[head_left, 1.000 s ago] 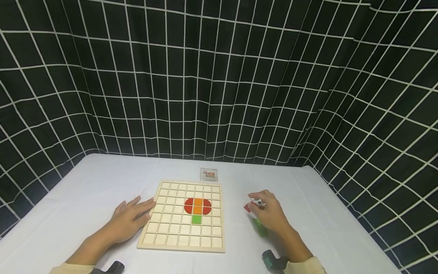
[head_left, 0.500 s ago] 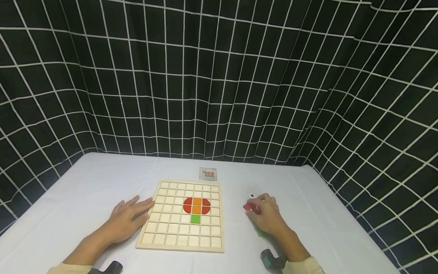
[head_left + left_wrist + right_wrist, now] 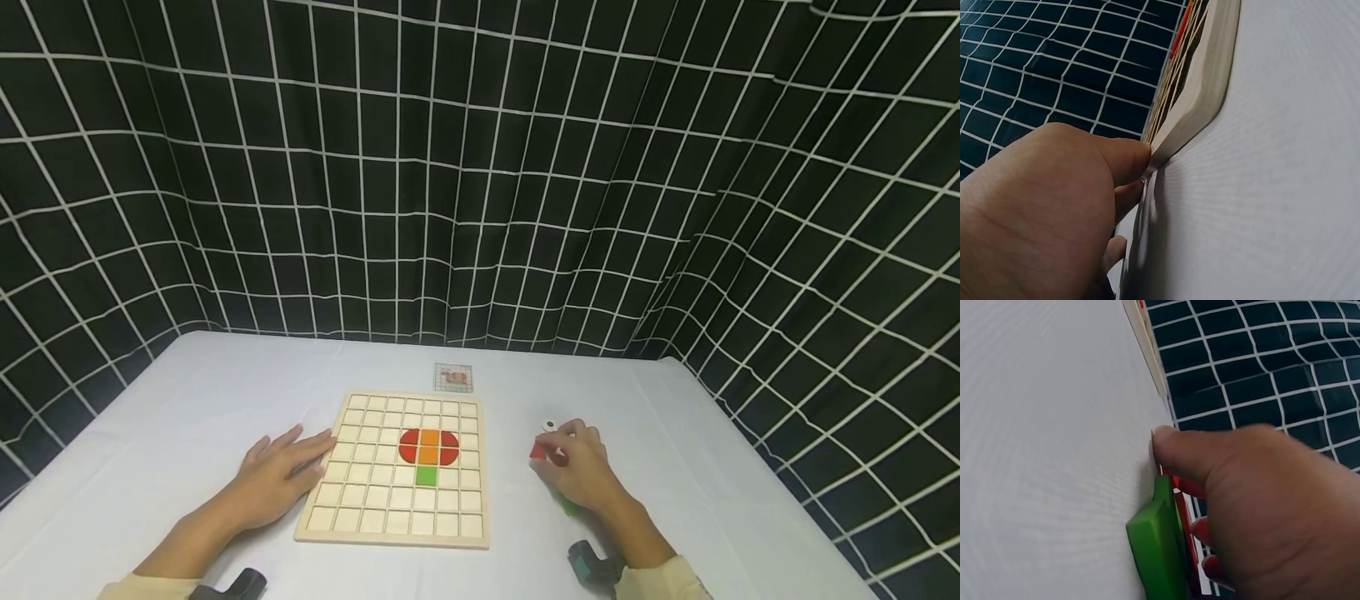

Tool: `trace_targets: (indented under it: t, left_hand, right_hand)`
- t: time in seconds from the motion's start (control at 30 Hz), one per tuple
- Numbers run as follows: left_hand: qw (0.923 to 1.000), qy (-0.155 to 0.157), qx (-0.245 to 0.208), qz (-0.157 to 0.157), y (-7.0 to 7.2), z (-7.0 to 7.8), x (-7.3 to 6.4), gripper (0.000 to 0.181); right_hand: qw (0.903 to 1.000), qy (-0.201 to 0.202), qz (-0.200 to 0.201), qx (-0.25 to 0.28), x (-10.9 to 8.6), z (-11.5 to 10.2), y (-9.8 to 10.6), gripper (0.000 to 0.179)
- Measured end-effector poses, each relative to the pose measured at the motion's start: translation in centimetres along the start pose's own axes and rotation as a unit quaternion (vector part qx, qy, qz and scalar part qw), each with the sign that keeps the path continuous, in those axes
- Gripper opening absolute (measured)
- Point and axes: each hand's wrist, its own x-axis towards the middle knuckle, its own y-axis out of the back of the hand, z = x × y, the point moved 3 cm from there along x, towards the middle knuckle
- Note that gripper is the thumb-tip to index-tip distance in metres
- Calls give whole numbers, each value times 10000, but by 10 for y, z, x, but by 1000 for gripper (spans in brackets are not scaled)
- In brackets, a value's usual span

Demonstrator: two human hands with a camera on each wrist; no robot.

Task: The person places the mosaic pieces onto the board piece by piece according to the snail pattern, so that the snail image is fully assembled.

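Note:
My left hand (image 3: 273, 483) lies on the table with fairly straight fingers, their tips touching the left edge of a wooden grid board (image 3: 360, 521). On that board sit two orange squares (image 3: 429, 455), rounded red pieces (image 3: 408, 447) on both sides of them, and a green square (image 3: 426, 476) below. To the right of the board, my right hand (image 3: 585, 475) pinches a red piece (image 3: 537, 450) between thumb and fingers, low over the table. A white round piece with a black dot (image 3: 549, 425) lies just beyond the fingers. Green pieces (image 3: 1157, 544) lie beneath the hand, partly hidden.
A small picture card (image 3: 453, 377) with a grid lies behind the board. The white cloth-covered table (image 3: 360, 362) ends at a black curtain (image 3: 420, 167) with white grid lines. Dark devices (image 3: 592, 567) are worn at both wrists.
My right hand has shifted from the white dotted piece to the red piece, leaving the white one uncovered beyond its fingers. The left hand keeps its place at the board's edge.

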Motion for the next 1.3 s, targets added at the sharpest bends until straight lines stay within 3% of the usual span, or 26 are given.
trace_targets:
  t: [0.47, 0.77, 1.07, 1.3]
  left_hand:
    - [10000, -25, -52, 17, 0, -2, 0, 40]
    - [9999, -38, -79, 51, -1, -2, 0, 39]
    - [10000, -38, -27, 53, -3, -1, -1, 39]
    - [10000, -30, 64, 66, -1, -1, -1, 38]
  right_hand:
    - [9994, 254, 33, 241, 0, -8, -1, 12]
    - [9953, 626, 581, 464, -3, -14, 4, 22]
    - [9723, 1664, 1294, 1007, -9, -39, 11, 23]
    - [9603, 2156, 1240, 1264, -13, -63, 12, 21]
